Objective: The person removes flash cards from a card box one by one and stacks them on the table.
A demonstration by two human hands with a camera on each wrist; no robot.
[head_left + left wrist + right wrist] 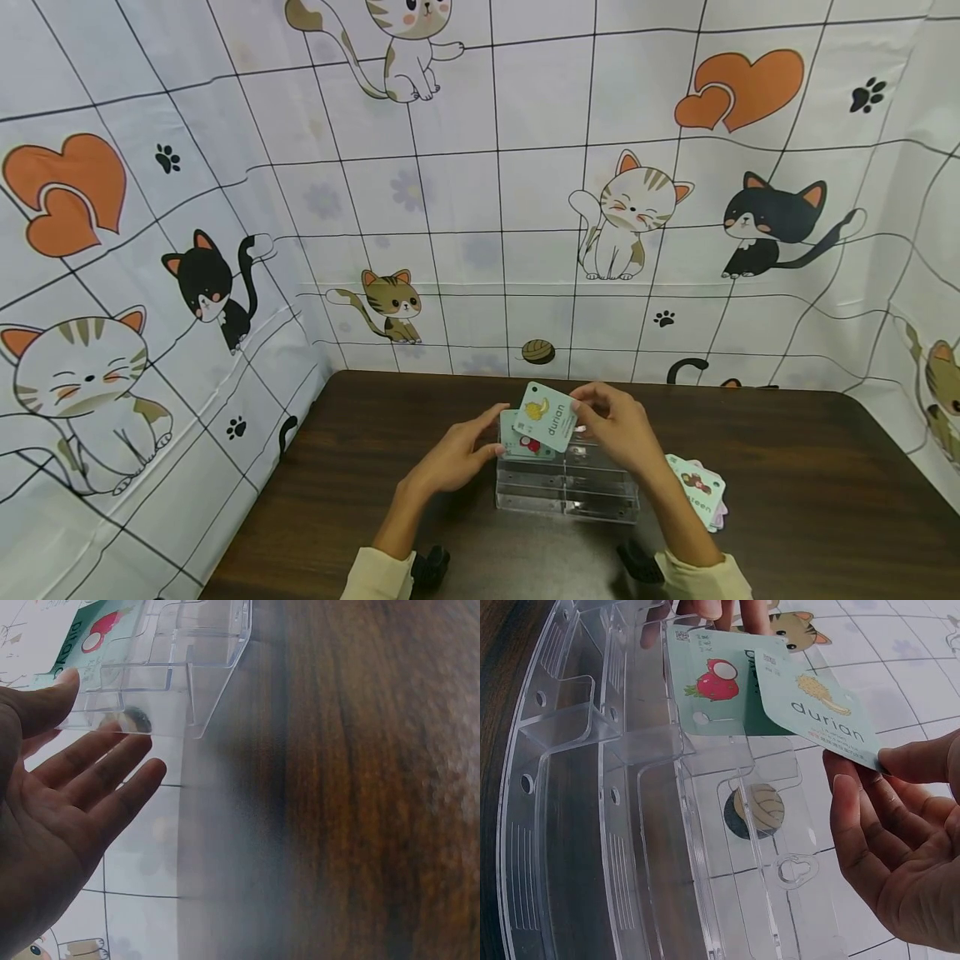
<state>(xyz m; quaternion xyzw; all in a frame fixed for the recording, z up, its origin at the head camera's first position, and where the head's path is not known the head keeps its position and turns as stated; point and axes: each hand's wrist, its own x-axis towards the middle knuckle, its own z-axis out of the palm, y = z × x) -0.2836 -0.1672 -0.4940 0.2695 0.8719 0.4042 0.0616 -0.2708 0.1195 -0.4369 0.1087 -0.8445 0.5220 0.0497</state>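
Observation:
A clear acrylic tiered card holder (528, 492) stands on the table. In its upper left compartment sits a green card with a red dragon fruit (717, 684). My right hand (621, 427) pinches a green "durian" card (546, 417) by its edge between thumb and fingers. That card is tilted and overlaps the front of the dragon fruit card. At the holder's left end is my left hand (456, 454), its thumb by the dragon fruit card. Its fingers (124, 799) extend loosely around the holder's side; firm contact is hard to tell.
A loose pile of cards (697, 493) lies on the dark wooden table (810, 483), right of the holder and beside my right forearm. A white cat-printed cloth (465, 200) hangs behind and along the sides of the table.

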